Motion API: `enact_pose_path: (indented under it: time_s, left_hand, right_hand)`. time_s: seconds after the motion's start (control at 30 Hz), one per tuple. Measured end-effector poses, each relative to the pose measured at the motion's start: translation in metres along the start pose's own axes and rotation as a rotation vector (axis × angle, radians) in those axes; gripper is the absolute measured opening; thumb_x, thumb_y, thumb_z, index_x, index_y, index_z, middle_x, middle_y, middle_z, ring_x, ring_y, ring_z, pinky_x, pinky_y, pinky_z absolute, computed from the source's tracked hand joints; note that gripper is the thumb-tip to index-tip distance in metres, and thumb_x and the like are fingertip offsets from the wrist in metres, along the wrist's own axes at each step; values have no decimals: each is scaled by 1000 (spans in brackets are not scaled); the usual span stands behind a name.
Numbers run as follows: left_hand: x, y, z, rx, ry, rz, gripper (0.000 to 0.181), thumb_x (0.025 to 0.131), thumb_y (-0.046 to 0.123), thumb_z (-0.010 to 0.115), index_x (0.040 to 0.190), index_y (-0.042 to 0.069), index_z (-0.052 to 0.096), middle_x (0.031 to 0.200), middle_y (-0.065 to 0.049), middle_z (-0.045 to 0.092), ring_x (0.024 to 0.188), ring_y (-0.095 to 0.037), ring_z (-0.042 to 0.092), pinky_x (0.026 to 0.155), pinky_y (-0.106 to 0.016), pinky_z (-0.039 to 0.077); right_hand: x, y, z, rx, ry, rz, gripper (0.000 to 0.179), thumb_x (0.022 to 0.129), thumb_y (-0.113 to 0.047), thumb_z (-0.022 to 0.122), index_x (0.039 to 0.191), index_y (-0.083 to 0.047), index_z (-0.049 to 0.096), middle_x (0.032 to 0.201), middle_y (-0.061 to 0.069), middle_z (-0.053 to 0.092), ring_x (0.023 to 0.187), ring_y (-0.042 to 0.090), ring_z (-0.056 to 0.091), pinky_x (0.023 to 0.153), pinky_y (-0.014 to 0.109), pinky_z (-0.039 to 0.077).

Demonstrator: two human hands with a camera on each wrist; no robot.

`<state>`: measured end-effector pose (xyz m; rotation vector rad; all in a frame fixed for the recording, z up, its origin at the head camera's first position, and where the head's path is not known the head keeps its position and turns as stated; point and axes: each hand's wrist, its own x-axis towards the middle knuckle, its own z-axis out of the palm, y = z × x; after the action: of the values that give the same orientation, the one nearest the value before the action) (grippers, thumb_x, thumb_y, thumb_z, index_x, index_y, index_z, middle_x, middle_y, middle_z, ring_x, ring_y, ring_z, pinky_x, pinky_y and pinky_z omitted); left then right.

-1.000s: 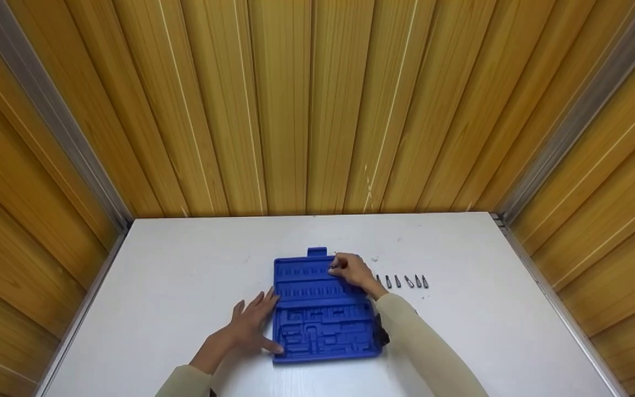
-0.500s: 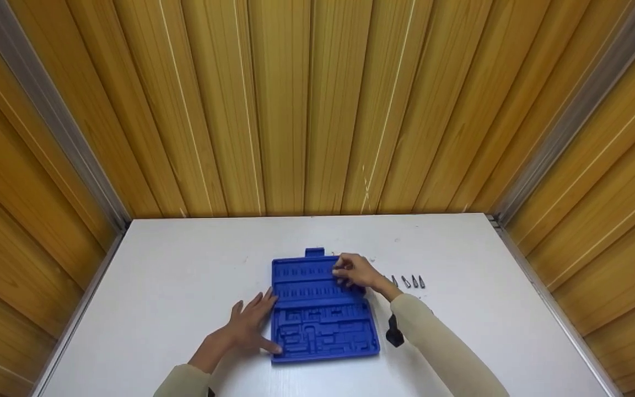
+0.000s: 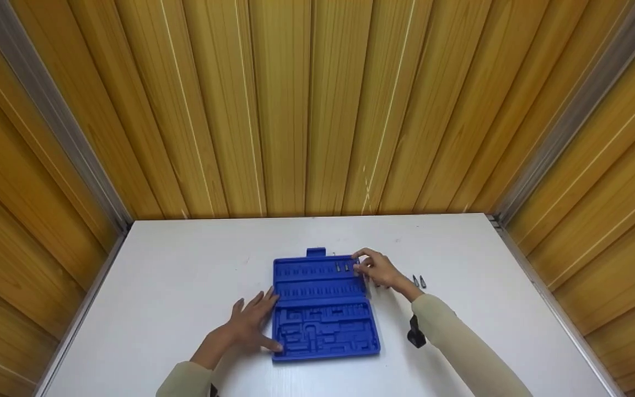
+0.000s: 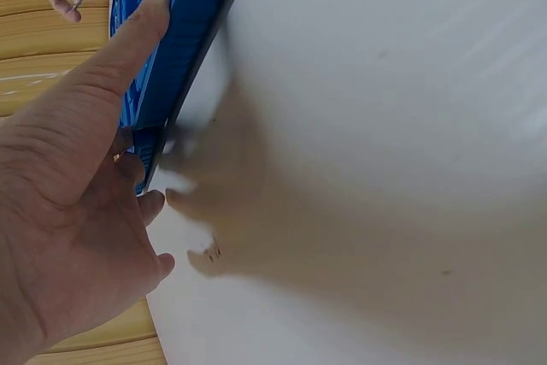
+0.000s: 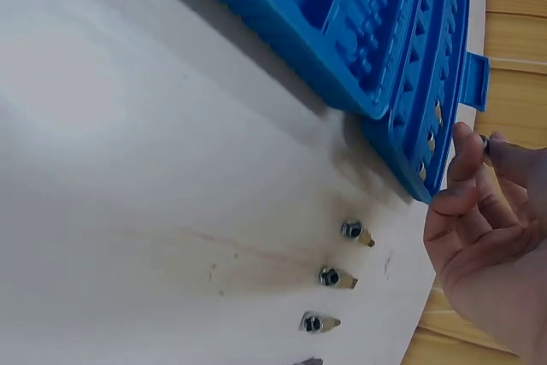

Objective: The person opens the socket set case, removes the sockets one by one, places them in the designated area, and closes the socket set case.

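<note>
The left hand [image 3: 248, 326] is spread wide, thumb on the near left corner of the unfolded blue case [image 3: 317, 303]. At its far right corner, the right hand [image 3: 381, 271] pinches a small dark bit [image 5: 486, 144]. Loose bits [image 5: 338, 278] lie beside the case on the tabletop [image 3: 185, 264].

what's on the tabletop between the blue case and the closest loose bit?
Bare, shadowed white table lies between the blue case and that bit; the right wrist view shows it.

soft shadows across the tabletop [image 4: 410, 126]
</note>
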<state>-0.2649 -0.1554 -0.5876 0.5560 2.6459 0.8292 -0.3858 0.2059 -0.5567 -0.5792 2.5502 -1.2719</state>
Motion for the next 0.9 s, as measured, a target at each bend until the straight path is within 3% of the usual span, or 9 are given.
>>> enact_pose_path:
  time_s: [0.17,0.33,0.6,0.73,0.9]
  left_hand:
    - [-1,-1,0,-15,-4,-9,122,70,47,91,161,1,24,172,-19,13,158,-46,13,121,-74,0]
    - [-2,-2,0,-28,-5,-11,121,71,46,91,161,1,25,172,-19,13,158,-46,13,121,-74,-1]
    - [0,-1,-2,-32,-3,-4,121,70,45,92,160,0,25,172,-20,12,157,-47,13,120,-76,-1]
    - [0,-2,-1,-32,3,3,122,70,45,92,160,0,24,172,-20,12,157,-47,13,120,-76,-1]
    - [0,-3,-2,-18,3,3,122,70,46,92,160,0,24,171,-20,13,157,-47,15,119,-77,1]
  right_hand:
    - [-6,4,-13,-12,-4,16,33,104,-9,57,133,7,57,99,33,73,70,35,66,56,24,45]
    - [-12,7,-25,52,-4,63,37,105,-11,56,137,6,54,104,35,70,72,24,64,62,29,50]
    - [-23,16,-44,90,-15,82,47,100,-6,63,142,8,49,100,26,67,77,17,66,64,31,54]
    - [-30,24,-53,43,4,68,48,99,-6,64,142,10,50,100,29,68,78,17,67,68,30,55]
    - [-41,38,-67,-70,45,89,48,98,-9,67,141,7,54,99,24,72,74,25,68,61,27,50]
